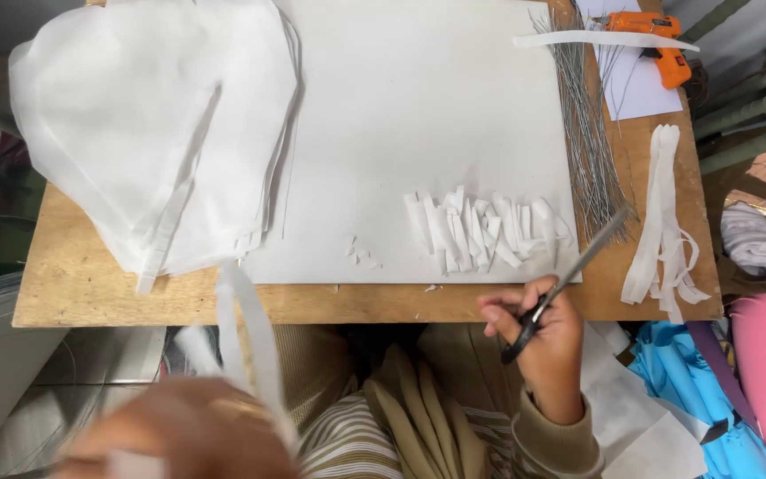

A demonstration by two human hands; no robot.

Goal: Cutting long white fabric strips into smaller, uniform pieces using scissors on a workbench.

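Observation:
My right hand [543,341] grips a pair of black-handled scissors [569,279] at the table's front edge, blades pointing up and right toward a bundle of thin metal wires [589,133]. Just left of the blades lies a pile of short white strips [480,231] on a large white sheet [418,115]. My left hand [179,435] is blurred, close to the camera at the lower left, and holds a long white strip [254,341] that rises from it.
A heap of white fabric pieces [144,124] covers the left of the wooden table [73,284]. Long white strips [662,213] lie at the right edge. An orange glue gun [653,40] rests at the back right. Blue and pink materials [720,372] lie below the table.

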